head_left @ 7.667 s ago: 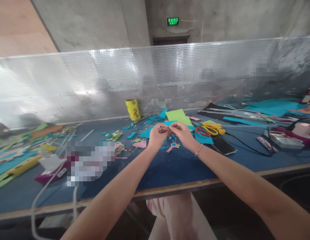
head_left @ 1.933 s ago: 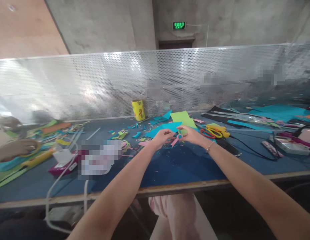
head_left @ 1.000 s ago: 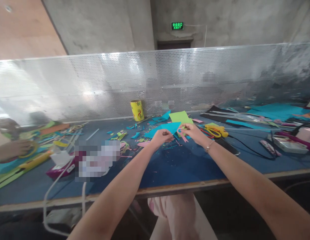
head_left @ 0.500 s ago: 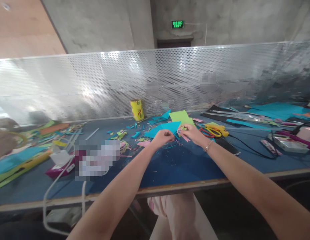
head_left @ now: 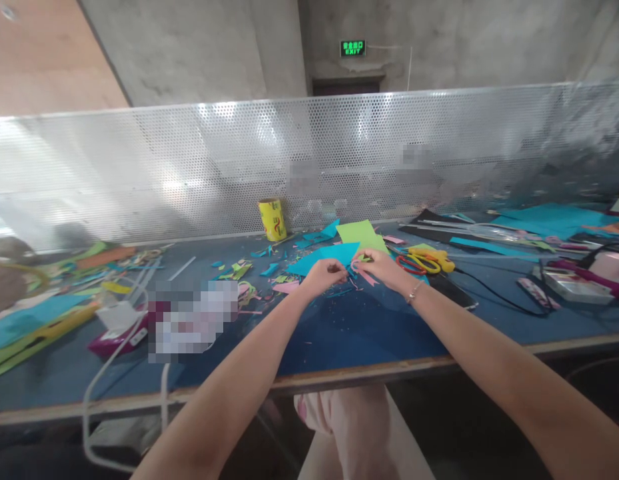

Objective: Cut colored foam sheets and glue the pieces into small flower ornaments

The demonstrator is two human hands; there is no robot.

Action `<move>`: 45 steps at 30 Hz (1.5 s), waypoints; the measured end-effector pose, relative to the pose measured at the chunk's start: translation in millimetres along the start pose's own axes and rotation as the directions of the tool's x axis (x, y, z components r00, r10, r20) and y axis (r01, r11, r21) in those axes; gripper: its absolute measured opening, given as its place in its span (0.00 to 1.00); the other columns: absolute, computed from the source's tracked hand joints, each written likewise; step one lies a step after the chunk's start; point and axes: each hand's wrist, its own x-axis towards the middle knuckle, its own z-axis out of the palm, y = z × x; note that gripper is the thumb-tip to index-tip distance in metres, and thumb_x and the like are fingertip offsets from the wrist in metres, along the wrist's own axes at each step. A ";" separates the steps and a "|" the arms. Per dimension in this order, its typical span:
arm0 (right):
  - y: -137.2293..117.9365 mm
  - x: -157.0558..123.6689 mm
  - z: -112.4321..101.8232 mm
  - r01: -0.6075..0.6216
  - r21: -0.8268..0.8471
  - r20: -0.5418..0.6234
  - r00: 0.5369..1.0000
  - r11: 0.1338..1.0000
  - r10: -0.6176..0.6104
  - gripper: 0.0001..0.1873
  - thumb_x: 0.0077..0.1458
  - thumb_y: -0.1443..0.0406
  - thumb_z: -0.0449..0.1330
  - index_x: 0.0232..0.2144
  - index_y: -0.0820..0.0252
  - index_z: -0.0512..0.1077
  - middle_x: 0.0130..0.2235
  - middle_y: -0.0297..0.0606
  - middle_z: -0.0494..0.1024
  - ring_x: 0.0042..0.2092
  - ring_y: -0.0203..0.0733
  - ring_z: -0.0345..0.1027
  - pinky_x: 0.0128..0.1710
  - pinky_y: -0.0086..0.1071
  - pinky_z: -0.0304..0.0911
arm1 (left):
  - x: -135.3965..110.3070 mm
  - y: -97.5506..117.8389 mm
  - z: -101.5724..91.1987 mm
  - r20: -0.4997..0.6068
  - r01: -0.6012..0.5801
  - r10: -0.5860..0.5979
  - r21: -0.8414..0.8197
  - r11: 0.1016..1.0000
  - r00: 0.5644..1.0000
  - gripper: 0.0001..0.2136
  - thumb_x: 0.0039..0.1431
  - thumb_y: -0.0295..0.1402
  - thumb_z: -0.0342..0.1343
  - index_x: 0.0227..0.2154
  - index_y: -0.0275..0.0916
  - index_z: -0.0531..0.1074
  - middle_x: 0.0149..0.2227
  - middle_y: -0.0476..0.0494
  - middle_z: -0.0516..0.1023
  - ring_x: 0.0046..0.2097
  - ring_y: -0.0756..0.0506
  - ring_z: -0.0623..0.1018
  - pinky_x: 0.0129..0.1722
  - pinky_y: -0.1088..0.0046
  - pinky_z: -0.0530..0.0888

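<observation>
My left hand (head_left: pixel 323 276) is closed in a pinch over the blue table, its fingertips pressed together. Whatever it may hold is too small to make out. Close by on the right, my right hand (head_left: pixel 382 269) has thumb and finger closed on a curled pink paper strip (head_left: pixel 368 275), whose end hangs below the fingers. A large blue sheet of paper (head_left: pixel 334 255) lies just behind both hands, with a light green sheet (head_left: pixel 362 235) beyond it. Beside my right hand are red-handled scissors (head_left: pixel 412 265) and a yellow-handled tool (head_left: pixel 436 260) with a black cord.
Paper scraps (head_left: pixel 239 270) litter the table left of my hands. A yellow cardboard tube (head_left: pixel 272 220) stands near the perforated metal screen (head_left: pixel 229 167). A dark phone-like slab (head_left: pixel 452 291) lies at right. Purple power strips (head_left: pixel 122 339) with cables sit to both sides.
My right hand has shifted slightly left, towards my left hand, and the pink strip now shows more of its curl. My left hand has barely moved.
</observation>
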 end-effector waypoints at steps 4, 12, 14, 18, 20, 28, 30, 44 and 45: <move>2.2 2.0 -0.4 0.014 0.002 0.033 0.999 1.000 -0.014 0.10 0.44 0.63 0.57 0.31 0.61 0.67 0.29 0.36 0.72 0.29 0.34 0.64 0.30 0.28 0.58 | -0.5 0.4 -0.3 0.009 -0.026 0.026 0.032 0.999 1.000 0.05 0.44 0.31 0.56 0.22 0.34 0.68 0.22 0.46 0.74 0.26 0.50 0.74 0.30 0.73 0.71; -6.3 -1.9 -0.9 0.028 -0.038 0.061 0.998 0.999 -0.025 0.09 0.44 0.66 0.56 0.31 0.62 0.67 0.32 0.37 0.72 0.32 0.34 0.65 0.34 0.30 0.59 | -1.1 4.0 1.0 -0.004 -0.017 0.017 0.020 1.000 1.000 0.05 0.44 0.31 0.56 0.22 0.34 0.68 0.21 0.46 0.74 0.26 0.50 0.74 0.30 0.72 0.71; -8.2 -2.9 -1.0 0.028 -0.051 0.061 0.998 0.998 -0.024 0.08 0.44 0.66 0.56 0.31 0.62 0.67 0.32 0.36 0.72 0.32 0.34 0.65 0.34 0.30 0.59 | -1.1 4.3 0.9 -0.013 -0.016 0.016 0.001 1.000 1.000 0.05 0.44 0.31 0.56 0.23 0.34 0.68 0.21 0.47 0.73 0.26 0.50 0.74 0.30 0.72 0.71; -9.0 -3.3 -1.3 0.029 -0.062 0.053 0.998 0.998 -0.026 0.08 0.45 0.67 0.55 0.31 0.61 0.67 0.33 0.36 0.72 0.33 0.35 0.65 0.34 0.29 0.59 | -1.6 5.4 0.0 -0.038 -0.014 0.011 -0.076 0.997 0.999 0.08 0.41 0.30 0.59 0.25 0.34 0.67 0.22 0.47 0.73 0.27 0.49 0.74 0.29 0.72 0.71; -8.7 -3.2 -1.5 0.032 -0.057 0.050 0.998 0.998 -0.029 0.08 0.45 0.67 0.55 0.31 0.61 0.67 0.33 0.36 0.72 0.33 0.35 0.65 0.34 0.29 0.59 | -1.9 5.9 -0.5 -0.067 -0.003 -0.005 -0.132 0.991 0.998 0.10 0.39 0.29 0.60 0.26 0.34 0.66 0.23 0.47 0.73 0.27 0.49 0.75 0.29 0.72 0.71; -6.0 -2.6 -0.2 0.030 -0.019 0.077 0.997 0.999 -0.029 0.09 0.46 0.65 0.55 0.32 0.62 0.67 0.33 0.37 0.71 0.33 0.34 0.65 0.34 0.29 0.60 | -3.0 7.5 1.3 -0.129 0.016 -0.059 -0.314 0.949 0.990 0.11 0.39 0.31 0.61 0.26 0.33 0.65 0.22 0.48 0.73 0.26 0.51 0.74 0.32 0.71 0.72; -4.2 -1.7 0.3 0.032 -0.007 0.075 0.997 0.999 -0.032 0.09 0.46 0.65 0.55 0.33 0.62 0.67 0.33 0.36 0.71 0.33 0.34 0.64 0.34 0.30 0.60 | -2.4 6.4 1.2 -0.141 0.010 -0.060 -0.333 0.943 0.988 0.12 0.39 0.31 0.61 0.26 0.33 0.65 0.22 0.48 0.73 0.26 0.51 0.74 0.32 0.70 0.71; -5.8 -2.5 7.3 -0.057 0.239 0.083 0.996 0.969 0.039 0.07 0.45 0.66 0.56 0.30 0.62 0.65 0.32 0.35 0.67 0.31 0.31 0.62 0.32 0.28 0.61 | -3.3 8.8 3.3 -0.120 0.049 -0.101 -0.372 0.927 0.988 0.13 0.38 0.31 0.62 0.28 0.33 0.67 0.23 0.48 0.73 0.27 0.52 0.73 0.33 0.71 0.71; -6.2 -2.7 7.7 -0.059 0.252 0.091 0.995 0.966 0.037 0.07 0.45 0.66 0.56 0.30 0.62 0.65 0.32 0.35 0.67 0.31 0.31 0.62 0.32 0.28 0.62 | -3.4 9.0 3.9 -0.113 0.052 -0.105 -0.397 0.916 0.988 0.13 0.38 0.32 0.62 0.28 0.33 0.67 0.23 0.48 0.73 0.27 0.52 0.73 0.34 0.70 0.71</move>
